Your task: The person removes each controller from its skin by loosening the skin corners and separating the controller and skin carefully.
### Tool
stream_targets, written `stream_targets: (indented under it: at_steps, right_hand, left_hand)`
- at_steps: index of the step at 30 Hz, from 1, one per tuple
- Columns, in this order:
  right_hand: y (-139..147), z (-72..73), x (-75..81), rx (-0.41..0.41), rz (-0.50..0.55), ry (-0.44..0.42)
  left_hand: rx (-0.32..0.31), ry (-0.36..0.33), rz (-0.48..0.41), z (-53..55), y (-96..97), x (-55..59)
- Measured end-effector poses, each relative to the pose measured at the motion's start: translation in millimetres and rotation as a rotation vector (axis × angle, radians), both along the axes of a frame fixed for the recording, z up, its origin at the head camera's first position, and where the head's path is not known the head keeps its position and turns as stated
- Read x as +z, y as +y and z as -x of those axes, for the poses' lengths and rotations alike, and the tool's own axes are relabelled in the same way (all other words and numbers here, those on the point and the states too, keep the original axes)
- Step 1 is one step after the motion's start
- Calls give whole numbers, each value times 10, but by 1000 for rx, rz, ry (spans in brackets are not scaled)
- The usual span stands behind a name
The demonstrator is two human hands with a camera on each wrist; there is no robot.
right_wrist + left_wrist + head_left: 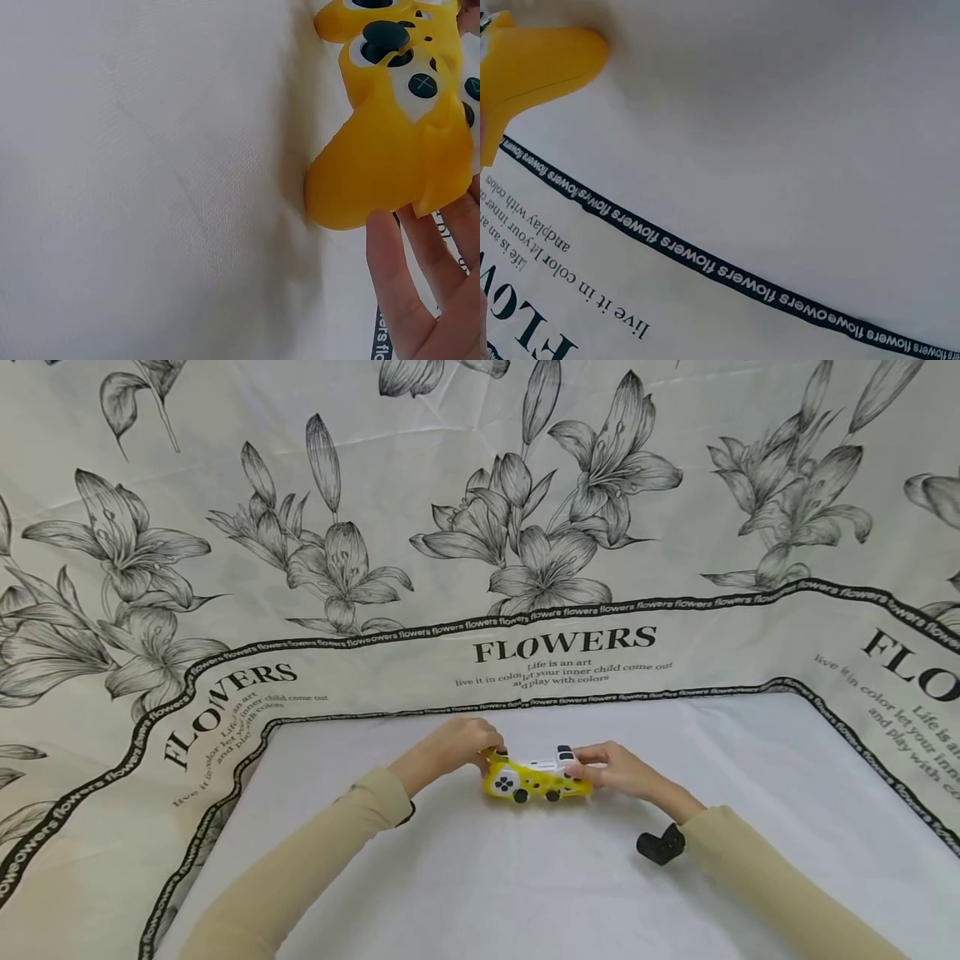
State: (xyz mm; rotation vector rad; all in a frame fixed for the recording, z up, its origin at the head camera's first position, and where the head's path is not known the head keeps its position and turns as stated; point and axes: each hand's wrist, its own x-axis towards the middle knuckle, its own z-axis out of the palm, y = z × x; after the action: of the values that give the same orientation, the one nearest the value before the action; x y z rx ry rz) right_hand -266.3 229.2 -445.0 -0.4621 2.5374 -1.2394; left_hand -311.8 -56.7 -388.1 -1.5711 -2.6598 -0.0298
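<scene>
A white game controller [543, 764] with black sticks and buttons stands on edge over the white cloth. A yellow silicone sleeve [535, 783] covers its front side; the white body shows bare along the upper right. My left hand [461, 745] grips the left end, thumb and fingers bent about it. At the other end my right hand [617, 768] holds the sleeve and the controller between thumb and fingers. In the right wrist view the sleeve's yellow grip [367, 169] hangs loose beside the white body. A yellow grip [551, 64] also enters the left wrist view, mostly cut off.
White cloth [465, 877] covers the table. Behind it rises a floral-printed curtain [375, 668] with a black lettered border. A black block-shaped piece [662, 845] sits at the right sleeve cuff.
</scene>
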Motion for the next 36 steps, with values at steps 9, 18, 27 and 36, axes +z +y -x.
stream_targets:
  at_steps: [9, 18, 27, 36]
  right_hand:
    - [-21, -28, -23, 13, 19, -2]
    - [-40, -48, 32, 1, 6, -3]
    - [-63, -78, 60, -21, -17, 55]
    - [-88, -84, 41, -29, -24, 72]
  left_hand:
    - [-98, 107, -27, -20, -56, -33]
    - [-146, 187, -7, -49, -144, -114]
    - [-114, -83, -224, -91, -233, -191]
    - [-30, -88, -245, -143, -246, -297]
